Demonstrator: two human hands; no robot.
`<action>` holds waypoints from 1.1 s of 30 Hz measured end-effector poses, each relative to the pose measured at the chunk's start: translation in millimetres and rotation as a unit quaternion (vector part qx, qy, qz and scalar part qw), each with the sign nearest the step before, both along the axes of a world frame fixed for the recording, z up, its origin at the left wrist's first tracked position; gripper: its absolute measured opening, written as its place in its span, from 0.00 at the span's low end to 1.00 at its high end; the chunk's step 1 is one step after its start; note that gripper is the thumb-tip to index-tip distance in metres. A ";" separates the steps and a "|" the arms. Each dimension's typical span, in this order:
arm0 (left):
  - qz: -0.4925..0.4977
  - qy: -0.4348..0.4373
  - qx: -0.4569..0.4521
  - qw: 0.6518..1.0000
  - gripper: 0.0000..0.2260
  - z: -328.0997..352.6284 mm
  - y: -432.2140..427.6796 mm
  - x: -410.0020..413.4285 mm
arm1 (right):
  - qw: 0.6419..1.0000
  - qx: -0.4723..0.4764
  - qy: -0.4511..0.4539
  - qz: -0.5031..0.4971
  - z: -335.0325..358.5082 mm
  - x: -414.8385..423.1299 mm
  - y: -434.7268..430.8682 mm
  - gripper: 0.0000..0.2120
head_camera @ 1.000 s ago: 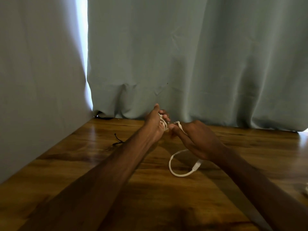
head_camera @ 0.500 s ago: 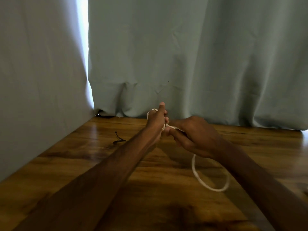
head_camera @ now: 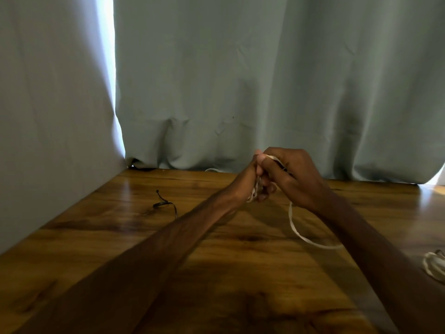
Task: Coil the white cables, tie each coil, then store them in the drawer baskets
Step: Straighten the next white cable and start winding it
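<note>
Pale green curtain [head_camera: 265, 80] in back, wooden table [head_camera: 120, 249] below. Hands meet mid-air over it: left hand [head_camera: 245, 182] curls round the coiled white cable [head_camera: 295, 231], right hand [head_camera: 296, 179] pinches its loose strand, which droops onto the table. Another white coil [head_camera: 434, 267] lies far right, and a black tie [head_camera: 165, 204] lies left.

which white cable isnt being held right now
The coiled cable at the table's right edge, lying untouched; the other cable is gripped by the left hand and right hand.
</note>
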State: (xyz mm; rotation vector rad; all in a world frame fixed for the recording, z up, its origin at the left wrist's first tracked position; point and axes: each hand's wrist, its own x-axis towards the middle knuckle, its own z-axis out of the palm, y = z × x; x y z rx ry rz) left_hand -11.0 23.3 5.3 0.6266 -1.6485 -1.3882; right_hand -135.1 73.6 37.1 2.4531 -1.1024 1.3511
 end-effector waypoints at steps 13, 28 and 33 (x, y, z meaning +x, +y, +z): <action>-0.106 -0.059 0.072 0.990 0.31 0.6 5.8 5.5 | 0.997 -0.018 -0.058 -0.058 -7.3 -33.6 -19.7 0.15; -0.099 0.156 0.170 0.968 0.18 9.3 -1.3 16.9 | 0.946 0.322 0.002 0.039 -37.7 -20.2 -25.4 0.13; -0.093 0.264 0.213 0.936 0.17 7.2 -10.3 19.3 | 0.934 0.342 0.100 -0.011 -49.0 -3.9 -25.8 0.07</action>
